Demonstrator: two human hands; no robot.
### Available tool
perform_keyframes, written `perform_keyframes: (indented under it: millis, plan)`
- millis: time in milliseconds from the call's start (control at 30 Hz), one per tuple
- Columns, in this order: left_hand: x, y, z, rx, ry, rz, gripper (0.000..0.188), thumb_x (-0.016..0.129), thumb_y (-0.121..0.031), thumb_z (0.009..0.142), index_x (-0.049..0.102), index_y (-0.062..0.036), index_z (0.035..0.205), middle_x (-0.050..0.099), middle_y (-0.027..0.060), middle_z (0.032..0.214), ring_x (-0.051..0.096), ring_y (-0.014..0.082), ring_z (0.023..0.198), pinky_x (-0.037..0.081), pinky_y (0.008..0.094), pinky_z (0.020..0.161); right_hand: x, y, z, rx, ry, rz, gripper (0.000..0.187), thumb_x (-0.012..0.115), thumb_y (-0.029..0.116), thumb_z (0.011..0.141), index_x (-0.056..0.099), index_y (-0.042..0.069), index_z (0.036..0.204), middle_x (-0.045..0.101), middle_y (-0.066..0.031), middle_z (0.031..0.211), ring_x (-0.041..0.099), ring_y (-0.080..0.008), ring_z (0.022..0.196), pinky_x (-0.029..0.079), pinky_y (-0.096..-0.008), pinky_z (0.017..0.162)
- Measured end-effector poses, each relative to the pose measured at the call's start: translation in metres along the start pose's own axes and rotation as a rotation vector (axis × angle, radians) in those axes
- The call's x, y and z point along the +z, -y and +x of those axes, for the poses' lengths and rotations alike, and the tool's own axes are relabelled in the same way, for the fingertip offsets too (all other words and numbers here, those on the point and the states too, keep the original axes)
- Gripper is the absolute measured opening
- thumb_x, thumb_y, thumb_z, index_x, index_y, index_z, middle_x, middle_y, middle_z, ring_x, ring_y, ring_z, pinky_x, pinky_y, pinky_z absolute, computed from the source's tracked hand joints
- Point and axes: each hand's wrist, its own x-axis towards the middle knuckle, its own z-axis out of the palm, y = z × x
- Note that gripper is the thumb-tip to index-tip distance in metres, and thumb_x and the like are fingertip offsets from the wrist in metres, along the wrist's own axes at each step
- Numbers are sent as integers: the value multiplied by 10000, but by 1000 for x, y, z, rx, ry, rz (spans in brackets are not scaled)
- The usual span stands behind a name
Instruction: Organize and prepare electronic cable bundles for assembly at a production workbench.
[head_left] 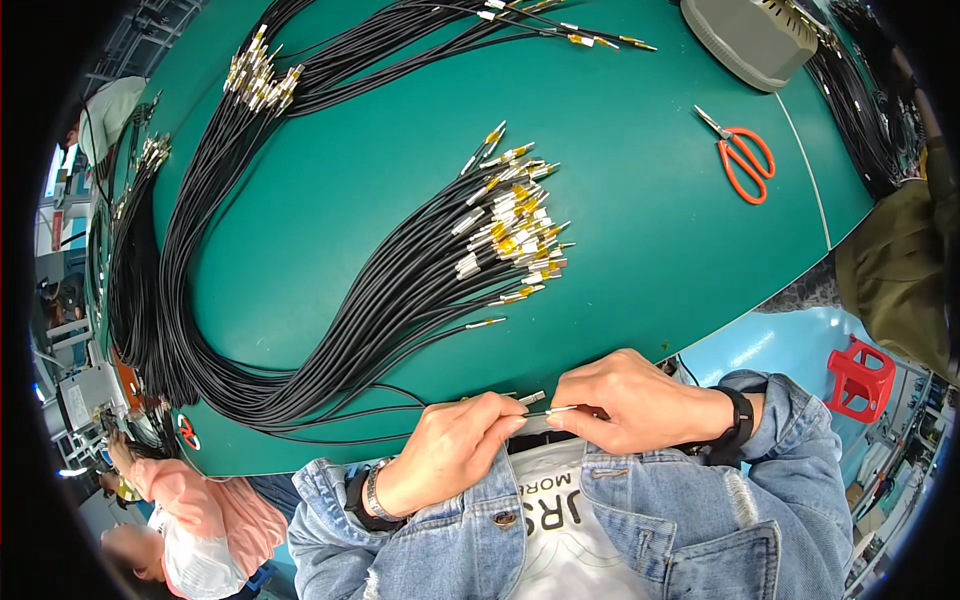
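Close to my body at the table's near edge, my left hand (452, 448) is closed in a pinch on a black cable, one of those leading in from the left. My right hand (632, 404) pinches a thin pale tip (563, 409) that faces the left fingertips; whether it belongs to the same cable I cannot tell. A silver connector end (530, 397) shows just beyond the fingers. Farther off lies a thick bundle of black cables (370, 300), curving round from the left, its ends (515, 225) carrying silver connectors with white and yellow wraps.
Red-handled scissors (745, 160) lie at the right on the green table (640, 200), below a grey plastic casing (750, 40). More cable ends (262, 75) sit at the far left. A person in pink (215, 520) is at lower left; a red stool (860, 380) stands right.
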Motion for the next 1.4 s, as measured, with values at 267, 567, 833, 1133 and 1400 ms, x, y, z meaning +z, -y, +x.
perform_keyframes:
  millis: [267,567,833,1133,1400]
  plan:
    - [4,2,-5,-54,-26,-27,79,669,-51,854,613,-24,902,643,96,743,602,235,597,463,317,532,2,4,-2,80,17,53,192,627,152,849,611,-26,779,612,-153,686,592,-344,632,435,-428,581]
    - [7,0,-6,-44,-4,-71,68,656,-44,855,605,-18,891,635,120,744,624,294,650,482,359,577,5,3,-3,-8,-1,-16,169,599,130,863,616,-26,801,610,-156,700,588,-364,652,431,-445,599]
    - [7,-2,-8,-44,-18,-48,69,657,-48,856,611,-15,895,638,116,737,629,286,641,484,351,570,11,-3,-7,-84,-54,-6,101,623,99,871,610,7,830,574,-111,678,559,-298,588,407,-393,532]
    - [11,-2,-7,-60,-12,-47,67,654,-52,862,612,-13,895,646,114,745,635,276,631,486,348,562,8,-8,-11,-73,-48,-1,102,624,97,871,606,5,831,572,-108,681,553,-289,580,408,-389,532]
    - [5,-1,-13,-62,-3,-38,120,700,-63,829,653,-16,929,655,89,753,598,207,598,471,302,557,8,3,-8,-49,-9,-3,137,634,135,868,628,-1,860,591,-120,695,578,-303,612,428,-403,565]
